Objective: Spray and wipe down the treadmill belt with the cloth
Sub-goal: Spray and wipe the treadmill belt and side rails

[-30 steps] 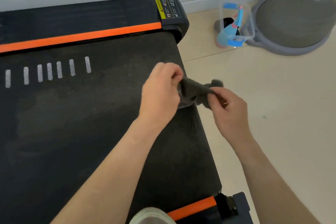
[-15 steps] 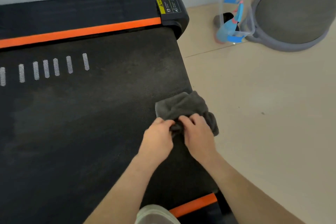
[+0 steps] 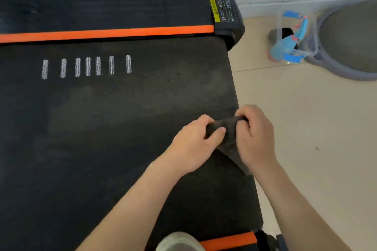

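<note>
Both hands meet at the frame's centre right. The left hand (image 3: 193, 144) and right hand (image 3: 255, 138) each curl their fingers tight on the dark cloth (image 3: 229, 132), bunching it, probably into a wiping pad, over the right edge of the treadmill belt (image 3: 122, 128).

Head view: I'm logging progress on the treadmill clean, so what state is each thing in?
treadmill belt, patchy, with paler smears across the middle.
cloth, bunched up between both hands at the belt's right edge.
left hand, grips the cloth.
right hand, grips the cloth.
clear container, upright, holds something blue.
</note>
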Motion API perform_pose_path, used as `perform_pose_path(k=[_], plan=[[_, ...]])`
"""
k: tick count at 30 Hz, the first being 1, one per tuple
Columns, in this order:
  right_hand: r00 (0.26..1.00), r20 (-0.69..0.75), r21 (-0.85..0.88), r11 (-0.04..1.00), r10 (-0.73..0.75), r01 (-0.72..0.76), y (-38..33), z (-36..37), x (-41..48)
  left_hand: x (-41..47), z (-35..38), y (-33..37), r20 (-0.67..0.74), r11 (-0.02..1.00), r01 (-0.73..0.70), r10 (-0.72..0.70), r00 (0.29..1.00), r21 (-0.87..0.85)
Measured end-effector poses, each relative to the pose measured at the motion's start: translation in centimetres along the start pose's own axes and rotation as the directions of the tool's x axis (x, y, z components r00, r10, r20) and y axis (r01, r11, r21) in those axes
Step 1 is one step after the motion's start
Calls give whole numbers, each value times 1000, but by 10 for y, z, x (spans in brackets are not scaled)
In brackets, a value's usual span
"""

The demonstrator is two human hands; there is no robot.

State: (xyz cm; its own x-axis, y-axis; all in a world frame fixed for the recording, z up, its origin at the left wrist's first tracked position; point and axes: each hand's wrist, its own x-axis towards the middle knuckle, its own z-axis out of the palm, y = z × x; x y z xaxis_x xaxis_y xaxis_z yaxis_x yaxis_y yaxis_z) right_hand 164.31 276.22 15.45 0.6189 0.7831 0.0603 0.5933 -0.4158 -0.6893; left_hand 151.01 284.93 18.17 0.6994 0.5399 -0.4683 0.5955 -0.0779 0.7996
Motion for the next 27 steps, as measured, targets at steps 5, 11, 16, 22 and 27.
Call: perform_pose_path(k=[5, 11, 16, 22, 27], plan=[[860, 472, 286, 956, -195, 60, -91, 42, 15, -57, -94, -46, -375, 999, 16, 4, 927, 51], [596, 646, 185, 855, -477, 484, -180, 124, 9, -121, -167, -105, -710, 986, 70, -158, 686, -152], [335, 637, 408, 673, -694, 617, -262, 197, -2, -217, -224, -164, -836, 976, 104, -216, 505, -189], [172, 547, 537, 501, -819, 679, -362, 266, -23, -299, -276, -213, -990, 946, 325, -45, 136, 2], [240, 194, 571, 309, -951, 761, -405, 284, -51, -350, -270, -226, -987, 909, 394, 158, -20, 137]])
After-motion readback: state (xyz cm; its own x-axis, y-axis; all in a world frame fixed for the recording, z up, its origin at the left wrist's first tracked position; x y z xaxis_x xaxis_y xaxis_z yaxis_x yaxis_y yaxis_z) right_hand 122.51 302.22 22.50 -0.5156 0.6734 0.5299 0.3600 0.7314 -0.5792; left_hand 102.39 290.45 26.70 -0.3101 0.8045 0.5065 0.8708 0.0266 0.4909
